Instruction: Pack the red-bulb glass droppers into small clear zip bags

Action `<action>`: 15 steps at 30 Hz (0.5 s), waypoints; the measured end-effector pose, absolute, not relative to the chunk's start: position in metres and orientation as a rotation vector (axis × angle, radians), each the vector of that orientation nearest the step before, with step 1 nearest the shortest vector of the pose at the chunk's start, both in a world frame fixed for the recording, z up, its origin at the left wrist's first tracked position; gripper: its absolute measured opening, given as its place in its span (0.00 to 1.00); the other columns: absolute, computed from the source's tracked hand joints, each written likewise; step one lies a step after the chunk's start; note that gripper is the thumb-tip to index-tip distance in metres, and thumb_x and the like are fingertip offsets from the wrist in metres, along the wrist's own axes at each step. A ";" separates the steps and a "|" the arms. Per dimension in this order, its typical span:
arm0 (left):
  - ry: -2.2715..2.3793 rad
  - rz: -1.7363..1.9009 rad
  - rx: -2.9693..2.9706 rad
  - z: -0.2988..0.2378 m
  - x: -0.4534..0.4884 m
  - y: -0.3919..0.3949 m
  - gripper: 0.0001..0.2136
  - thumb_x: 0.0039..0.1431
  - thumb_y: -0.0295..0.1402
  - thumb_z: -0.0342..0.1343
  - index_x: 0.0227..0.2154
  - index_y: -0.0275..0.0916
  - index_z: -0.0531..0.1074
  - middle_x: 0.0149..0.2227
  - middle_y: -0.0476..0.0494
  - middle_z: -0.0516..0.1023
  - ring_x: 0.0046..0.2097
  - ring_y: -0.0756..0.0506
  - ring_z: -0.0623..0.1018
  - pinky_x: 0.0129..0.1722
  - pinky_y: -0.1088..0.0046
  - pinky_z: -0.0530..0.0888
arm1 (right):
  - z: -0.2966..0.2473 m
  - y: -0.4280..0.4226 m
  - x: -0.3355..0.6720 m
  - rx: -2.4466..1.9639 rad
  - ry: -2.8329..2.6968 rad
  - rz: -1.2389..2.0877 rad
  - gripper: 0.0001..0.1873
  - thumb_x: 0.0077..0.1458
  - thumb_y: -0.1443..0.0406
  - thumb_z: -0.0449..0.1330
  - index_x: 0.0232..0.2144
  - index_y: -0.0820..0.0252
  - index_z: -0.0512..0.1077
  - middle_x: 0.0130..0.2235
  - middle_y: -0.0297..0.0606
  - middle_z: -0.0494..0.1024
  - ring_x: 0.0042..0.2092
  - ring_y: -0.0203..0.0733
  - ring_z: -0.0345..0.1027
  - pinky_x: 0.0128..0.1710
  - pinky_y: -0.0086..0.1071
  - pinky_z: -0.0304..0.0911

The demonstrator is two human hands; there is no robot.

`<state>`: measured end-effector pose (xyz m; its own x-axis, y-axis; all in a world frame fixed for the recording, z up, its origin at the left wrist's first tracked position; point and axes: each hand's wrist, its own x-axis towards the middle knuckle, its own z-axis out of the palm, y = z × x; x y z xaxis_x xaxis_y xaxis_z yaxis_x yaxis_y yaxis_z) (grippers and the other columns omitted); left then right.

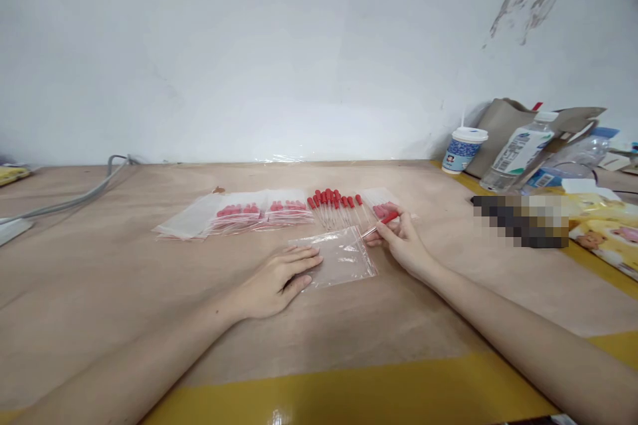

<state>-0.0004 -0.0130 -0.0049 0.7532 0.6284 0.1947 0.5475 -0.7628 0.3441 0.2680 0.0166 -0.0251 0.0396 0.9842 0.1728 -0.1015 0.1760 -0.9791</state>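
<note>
A clear zip bag (343, 257) lies flat on the table, its red-lined opening toward the right. My left hand (282, 282) rests on the bag's left end, fingers stretched out. Between the fingers of my right hand (403, 239) is a glass dropper (389, 218) with a red rubber bulb; its tip is at the bag's opening. Behind the bag, several loose red-bulbed droppers (333, 199) lie in a bunch. To their left are stacks of filled bags (239, 209) and flat, whitish bags (187, 216). Another bag with droppers (377, 199) lies behind my right hand.
On the right stand a lidded paper cup (459, 149), a water bottle (518, 153) and a grey-beige bag (498, 129). Yellow packages (605, 242) lie at the right edge. A grey cable (94, 192) crosses the table's left side. A white wall (224, 53) rises behind.
</note>
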 end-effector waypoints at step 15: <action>0.907 0.448 2.649 0.001 0.001 -0.016 0.23 0.61 0.40 0.48 0.58 0.45 0.54 0.58 0.45 0.62 0.59 0.41 0.61 0.57 0.57 0.59 | -0.009 0.009 0.300 -0.836 -1.848 1.283 0.10 0.39 0.63 0.66 0.24 0.60 0.68 0.40 0.38 0.73 0.41 0.37 0.68 0.41 0.35 0.62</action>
